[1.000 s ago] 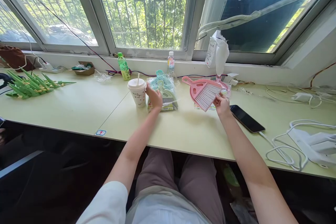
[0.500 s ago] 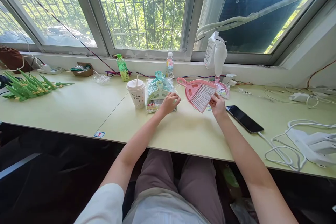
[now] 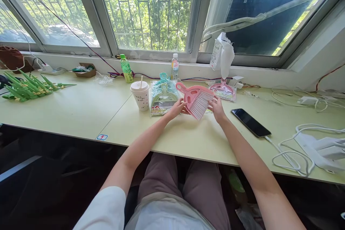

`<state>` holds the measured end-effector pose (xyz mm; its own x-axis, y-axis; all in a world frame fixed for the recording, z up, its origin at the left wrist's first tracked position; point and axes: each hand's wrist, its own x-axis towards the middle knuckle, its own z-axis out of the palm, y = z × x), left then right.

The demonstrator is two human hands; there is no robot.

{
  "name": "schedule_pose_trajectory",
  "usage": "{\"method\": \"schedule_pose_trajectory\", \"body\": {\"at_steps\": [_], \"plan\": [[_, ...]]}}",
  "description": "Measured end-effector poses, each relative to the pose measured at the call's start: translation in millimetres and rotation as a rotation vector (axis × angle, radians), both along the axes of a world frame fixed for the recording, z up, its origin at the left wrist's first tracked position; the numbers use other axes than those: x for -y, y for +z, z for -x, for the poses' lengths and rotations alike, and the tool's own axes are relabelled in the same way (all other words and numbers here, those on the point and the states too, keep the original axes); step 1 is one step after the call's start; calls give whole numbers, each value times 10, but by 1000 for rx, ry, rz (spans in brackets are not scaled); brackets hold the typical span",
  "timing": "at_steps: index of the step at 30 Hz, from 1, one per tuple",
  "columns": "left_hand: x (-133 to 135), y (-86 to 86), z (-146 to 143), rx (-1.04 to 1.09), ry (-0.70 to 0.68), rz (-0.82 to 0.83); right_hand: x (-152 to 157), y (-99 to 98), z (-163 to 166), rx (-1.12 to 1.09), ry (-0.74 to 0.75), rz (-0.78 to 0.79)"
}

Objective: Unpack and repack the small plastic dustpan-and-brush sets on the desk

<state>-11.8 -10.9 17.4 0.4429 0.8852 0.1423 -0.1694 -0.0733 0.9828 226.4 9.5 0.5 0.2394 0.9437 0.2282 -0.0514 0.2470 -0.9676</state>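
From my end I'm seeing the pink brush [image 3: 198, 101] being held up over the bench [image 3: 172, 138], out of any wrapping that I can make out; whether a pan is sitting behind it I can't tell. A pink packet [image 3: 223, 91] is lying beyond it to the far right, and the green dustpan set [image 3: 164, 97] is lying in clear plastic just to its left, with the teal set [image 3: 164, 76] showing behind; those are looking unopened to me.

The brush is sitting between my two hands. The left hand [image 3: 178, 107] is closing its fingers on the lower left edge, while the right hand [image 3: 217, 109] is pinching the right edge beside the white bristles [image 3: 202, 104]. The handle [image 3: 187, 89] is pointing toward the far left, clear of both hands. The cup [image 3: 140, 97] is standing left of the green set; the phone [image 3: 250, 123] is lying right of the right hand.
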Motion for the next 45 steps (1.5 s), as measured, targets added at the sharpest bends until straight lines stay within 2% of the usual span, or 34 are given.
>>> {"method": "schedule_pose_trajectory", "body": {"at_steps": [2, 4, 6, 8, 12, 15, 19, 24, 30, 40, 45], "plan": [[3, -14, -8, -30, -1, 5, 92, 60, 13, 262, -230, -179], [15, -27, -22, -60, -7, 1, 199, 143, 18, 594, -379, -361], [32, -37, -41, -72, -20, -7, 283, 207, 45, 882, -381, -456], [47, -48, -62, -70, -38, -14, 317, 217, 113, 1067, -317, -458], [58, -67, -85, -62, -46, -23, 284, 108, 300, 1226, -247, -407], [67, -63, -89, -79, -19, -49, 274, 49, 369, 1224, -260, -383], [96, -50, -114, -71, -24, -94, 309, 75, 386, 1165, -312, -408], [116, -96, -168, -79, -23, -119, 290, 68, 429, 1086, -209, -465], [87, -139, -186, -115, -10, -91, 190, 1, 346, 951, -158, -373], [93, -40, -137, -110, -86, -145, 173, 73, 290, 591, 51, -274], [116, -15, -179, -104, -51, -219, 169, 84, 296, 459, 57, -262]]}}
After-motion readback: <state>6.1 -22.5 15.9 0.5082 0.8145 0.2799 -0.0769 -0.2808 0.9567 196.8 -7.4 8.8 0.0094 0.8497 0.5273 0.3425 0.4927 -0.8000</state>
